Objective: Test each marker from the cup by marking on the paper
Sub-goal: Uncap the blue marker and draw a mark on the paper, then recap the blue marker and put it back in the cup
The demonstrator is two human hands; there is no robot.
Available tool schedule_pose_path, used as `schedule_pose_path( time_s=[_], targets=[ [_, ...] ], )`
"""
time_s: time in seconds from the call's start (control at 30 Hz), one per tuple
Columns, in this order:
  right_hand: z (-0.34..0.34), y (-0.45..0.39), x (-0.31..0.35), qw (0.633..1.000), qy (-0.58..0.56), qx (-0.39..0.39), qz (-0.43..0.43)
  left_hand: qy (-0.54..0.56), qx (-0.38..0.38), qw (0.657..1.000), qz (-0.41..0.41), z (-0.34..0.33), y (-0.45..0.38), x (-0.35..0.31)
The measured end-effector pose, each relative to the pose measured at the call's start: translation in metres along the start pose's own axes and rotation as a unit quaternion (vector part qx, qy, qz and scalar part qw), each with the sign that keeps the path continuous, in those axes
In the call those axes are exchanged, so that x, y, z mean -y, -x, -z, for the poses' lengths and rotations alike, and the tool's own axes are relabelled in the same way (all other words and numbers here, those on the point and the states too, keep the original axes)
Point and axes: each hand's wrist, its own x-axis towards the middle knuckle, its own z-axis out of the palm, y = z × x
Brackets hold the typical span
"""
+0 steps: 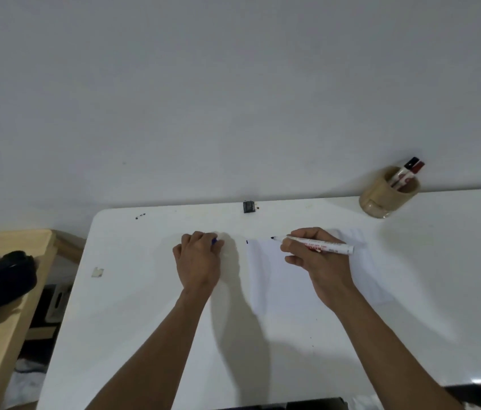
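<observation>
Fingers of our right hand (319, 261) pinch an uncapped white marker (316, 245), tip pointing left just above the paper's (280, 279) top edge, near a short dark mark (247, 242). Our left hand (199, 261) is clenched on the white table (144, 291) beside the sheet, a blue cap (214, 240) peeking out, probably kept ready for recapping. More markers (407, 173) wait in the wooden cup (387, 196), far right.
</observation>
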Motion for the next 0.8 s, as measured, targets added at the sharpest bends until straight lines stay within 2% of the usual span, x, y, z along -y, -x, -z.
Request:
schedule_pose_path(
  time_s=[0.07,0.1,0.17,0.23,0.33,0.43,0.6,0.8],
  targets=[
    [-0.004,0.006,0.005,1.000,0.003,-0.001,0.013,0.087,0.007,0.996,0.037,0.007,0.002,-0.007],
    [-0.007,0.008,0.009,1.000,0.003,-0.001,0.022,0.175,0.009,0.982,0.067,0.013,0.005,-0.014],
    [-0.015,0.012,0.019,0.999,0.010,-0.002,0.040,0.367,0.029,0.919,0.140,0.031,0.012,-0.035],
    [-0.024,0.014,0.030,0.997,0.023,0.002,0.070,0.485,0.048,0.855,0.179,0.047,0.019,-0.052],
    [-0.037,0.019,0.044,0.993,0.032,0.009,0.112,0.576,0.088,0.790,0.193,0.064,0.029,-0.070],
    [-0.044,0.023,0.052,0.991,0.040,0.006,0.128,0.623,0.118,0.747,0.200,0.075,0.037,-0.081],
    [-0.043,0.029,0.055,0.991,0.042,-0.005,0.127,0.645,0.149,0.724,0.192,0.080,0.045,-0.091],
    [-0.033,0.036,0.054,0.992,0.045,-0.022,0.113,0.636,0.163,0.736,0.166,0.074,0.050,-0.097]
  ],
)
